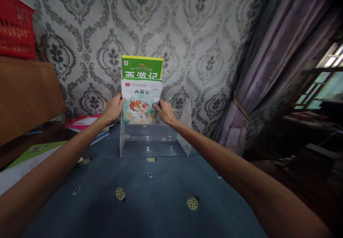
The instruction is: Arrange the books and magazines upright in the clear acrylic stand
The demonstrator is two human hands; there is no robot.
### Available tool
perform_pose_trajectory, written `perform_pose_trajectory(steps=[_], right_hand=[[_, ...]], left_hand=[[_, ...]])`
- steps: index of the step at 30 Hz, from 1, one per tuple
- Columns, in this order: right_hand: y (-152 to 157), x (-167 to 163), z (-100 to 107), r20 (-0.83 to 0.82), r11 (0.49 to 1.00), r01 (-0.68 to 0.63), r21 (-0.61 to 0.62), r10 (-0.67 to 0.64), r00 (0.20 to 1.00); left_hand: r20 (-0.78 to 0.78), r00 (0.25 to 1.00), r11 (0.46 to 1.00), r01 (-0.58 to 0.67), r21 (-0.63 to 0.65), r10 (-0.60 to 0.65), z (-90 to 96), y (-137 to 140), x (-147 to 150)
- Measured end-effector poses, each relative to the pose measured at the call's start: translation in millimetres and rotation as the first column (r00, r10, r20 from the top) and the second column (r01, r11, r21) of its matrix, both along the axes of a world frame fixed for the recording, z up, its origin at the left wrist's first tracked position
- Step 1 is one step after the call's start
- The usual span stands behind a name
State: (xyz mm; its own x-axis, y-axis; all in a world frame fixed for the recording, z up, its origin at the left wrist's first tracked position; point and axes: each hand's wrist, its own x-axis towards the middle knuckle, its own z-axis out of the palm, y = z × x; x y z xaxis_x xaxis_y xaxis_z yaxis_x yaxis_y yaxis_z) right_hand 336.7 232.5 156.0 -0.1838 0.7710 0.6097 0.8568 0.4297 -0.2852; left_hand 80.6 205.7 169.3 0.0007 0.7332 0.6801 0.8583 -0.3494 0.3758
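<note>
A white-covered book (140, 104) with an illustrated figure faces me at a clear plastic book rack (184, 123). My left hand (114, 106) grips its left edge, thumb at the front. On the opposite edge my right hand (165, 111) is closed, with the thumb over the cover. Behind it a taller green book (142, 65) stands upright, its lower part hidden. The rack's lower steps show below the white book. Whether the white book's bottom edge rests on a step, I cannot tell.
Blue cloth with pineapple prints (150, 202) covers the surface. Stacked books (88, 122) and a green-and-white book (34, 156) lie to the left, near a brown box (29, 95) under a red basket (16, 27). A purple curtain (268, 59) hangs at right, before patterned wallpaper (200, 45).
</note>
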Motion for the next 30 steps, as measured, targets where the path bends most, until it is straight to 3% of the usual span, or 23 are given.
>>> perform_pose_trajectory(steps=[13,30], right_hand=[[-3.4,9.9,-2.0,0.039,0.995,-0.087,-0.045,0.089,0.995],[0.4,12.1,-12.0,-0.018,0.993,-0.114,0.019,0.114,0.993]], left_hand=[[-0.023,1.000,1.000,-0.002,-0.001,0.002,-5.6,4.9,-2.4],[-0.011,0.999,0.999,0.045,-0.013,-0.045,-6.3,4.4,-4.2]])
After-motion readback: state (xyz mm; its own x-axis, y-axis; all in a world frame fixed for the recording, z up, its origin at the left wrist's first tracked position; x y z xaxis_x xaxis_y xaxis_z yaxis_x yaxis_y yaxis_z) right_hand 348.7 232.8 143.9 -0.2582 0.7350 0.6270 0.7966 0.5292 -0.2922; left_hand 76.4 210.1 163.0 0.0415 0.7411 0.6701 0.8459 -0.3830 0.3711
